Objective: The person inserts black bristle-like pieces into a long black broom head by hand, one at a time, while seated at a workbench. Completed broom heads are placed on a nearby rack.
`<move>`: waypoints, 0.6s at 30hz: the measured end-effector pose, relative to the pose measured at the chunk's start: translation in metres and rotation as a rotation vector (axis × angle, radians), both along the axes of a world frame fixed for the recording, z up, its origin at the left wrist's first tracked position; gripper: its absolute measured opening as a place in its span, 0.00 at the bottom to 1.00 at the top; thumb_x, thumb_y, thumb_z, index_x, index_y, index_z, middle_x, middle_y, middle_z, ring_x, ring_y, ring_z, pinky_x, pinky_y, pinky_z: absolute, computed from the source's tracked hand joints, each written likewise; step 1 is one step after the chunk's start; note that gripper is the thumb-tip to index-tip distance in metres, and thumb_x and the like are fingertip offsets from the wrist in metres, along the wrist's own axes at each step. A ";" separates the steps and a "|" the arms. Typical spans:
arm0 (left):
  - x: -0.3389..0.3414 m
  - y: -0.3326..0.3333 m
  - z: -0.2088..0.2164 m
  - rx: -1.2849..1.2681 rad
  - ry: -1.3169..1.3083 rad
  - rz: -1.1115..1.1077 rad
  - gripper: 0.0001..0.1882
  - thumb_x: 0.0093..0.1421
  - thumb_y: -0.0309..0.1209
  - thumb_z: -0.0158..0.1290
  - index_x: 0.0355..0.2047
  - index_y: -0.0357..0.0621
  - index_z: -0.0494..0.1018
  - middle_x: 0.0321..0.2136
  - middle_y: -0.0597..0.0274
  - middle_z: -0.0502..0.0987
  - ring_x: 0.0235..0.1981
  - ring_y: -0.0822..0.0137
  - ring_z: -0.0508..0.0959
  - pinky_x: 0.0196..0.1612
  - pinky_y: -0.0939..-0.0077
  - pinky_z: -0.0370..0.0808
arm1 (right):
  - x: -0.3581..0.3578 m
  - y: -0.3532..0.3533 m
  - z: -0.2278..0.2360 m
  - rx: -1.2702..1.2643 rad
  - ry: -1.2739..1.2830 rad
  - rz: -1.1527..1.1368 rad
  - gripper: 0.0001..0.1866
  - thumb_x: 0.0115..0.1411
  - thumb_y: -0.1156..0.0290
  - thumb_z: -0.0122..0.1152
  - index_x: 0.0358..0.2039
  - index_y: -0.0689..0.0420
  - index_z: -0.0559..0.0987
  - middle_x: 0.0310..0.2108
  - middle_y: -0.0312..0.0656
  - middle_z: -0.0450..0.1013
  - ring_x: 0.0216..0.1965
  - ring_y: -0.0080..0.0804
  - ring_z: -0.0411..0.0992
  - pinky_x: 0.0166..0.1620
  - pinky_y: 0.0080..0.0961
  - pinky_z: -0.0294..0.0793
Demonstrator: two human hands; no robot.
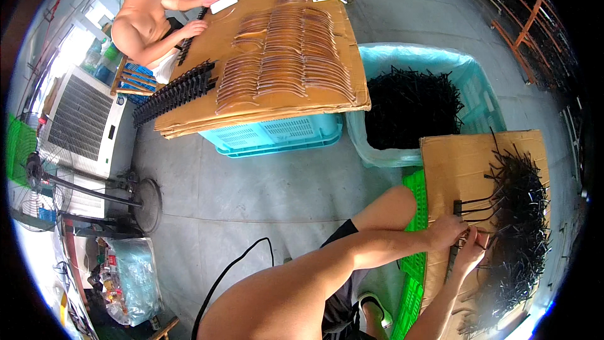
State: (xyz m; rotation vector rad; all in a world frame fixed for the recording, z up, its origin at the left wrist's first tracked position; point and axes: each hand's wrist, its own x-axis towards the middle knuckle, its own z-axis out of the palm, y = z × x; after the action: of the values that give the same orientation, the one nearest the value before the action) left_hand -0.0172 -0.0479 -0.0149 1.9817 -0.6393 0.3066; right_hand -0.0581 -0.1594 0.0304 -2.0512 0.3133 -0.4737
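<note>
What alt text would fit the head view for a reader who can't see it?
Both hands, left and right, work thin black pieces onto a black strip on a cardboard sheet beside a black pile. Across the floor, another person sits at a cardboard board covered in brown pieces.

light: daylight is pouring in from the upper left, overexposing there
edges: fisheye is bending lines, corners going black
focus: rim is blurring slightly
</note>
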 end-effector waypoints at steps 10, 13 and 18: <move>0.000 0.004 0.002 -0.001 0.022 -0.008 0.06 0.51 0.29 0.57 0.24 0.41 0.72 0.23 0.54 0.74 0.27 0.49 0.77 0.28 0.54 0.74 | -0.002 0.002 0.003 0.033 -0.007 0.048 0.09 0.67 0.68 0.55 0.39 0.61 0.76 0.29 0.38 0.76 0.29 0.25 0.71 0.33 0.22 0.71; 0.000 0.005 -0.001 -0.018 0.013 -0.009 0.06 0.52 0.28 0.57 0.25 0.41 0.72 0.23 0.53 0.74 0.27 0.49 0.77 0.28 0.54 0.74 | 0.000 0.010 0.015 -0.026 0.017 0.070 0.09 0.66 0.71 0.56 0.38 0.65 0.76 0.31 0.44 0.78 0.30 0.31 0.73 0.35 0.28 0.72; -0.001 0.005 0.004 -0.041 0.135 -0.011 0.05 0.52 0.28 0.56 0.27 0.40 0.72 0.24 0.53 0.75 0.27 0.47 0.77 0.30 0.53 0.74 | 0.006 0.008 0.010 -0.364 0.060 0.019 0.09 0.65 0.69 0.58 0.38 0.63 0.77 0.27 0.51 0.77 0.25 0.35 0.74 0.32 0.33 0.72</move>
State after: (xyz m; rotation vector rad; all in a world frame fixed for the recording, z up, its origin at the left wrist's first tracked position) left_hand -0.0178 -0.0433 -0.0104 1.9403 -0.5533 0.1764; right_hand -0.0522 -0.1511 0.0408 -2.4236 0.2572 -0.4850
